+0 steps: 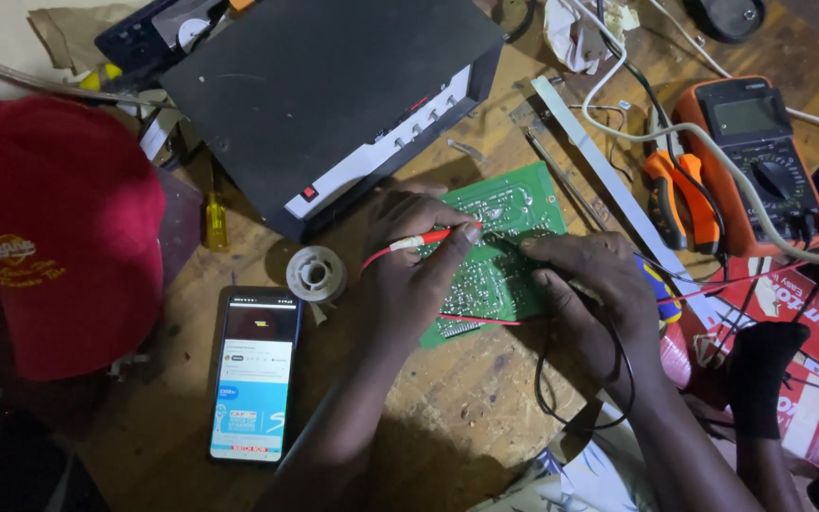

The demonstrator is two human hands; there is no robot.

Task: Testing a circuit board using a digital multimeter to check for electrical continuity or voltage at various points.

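A green circuit board [514, 204] lies solder side up on the wooden bench. My left hand [409, 275] pinches a red test probe [419, 242] and presses its tip onto the board. On the board's right edge rests my right hand [590, 284], gripping a black probe whose black lead [547, 398] loops down toward me. A thin red wire [481, 320] runs across the board's lower part between my hands.
An orange multimeter [755, 156] sits at the right beside orange-handled pliers [680, 194]. A black box with switches [334, 95] stands behind the board. A lit phone [253, 374], a solder spool [316, 273], a yellow screwdriver [214, 220] and a red cap [49, 228] lie left.
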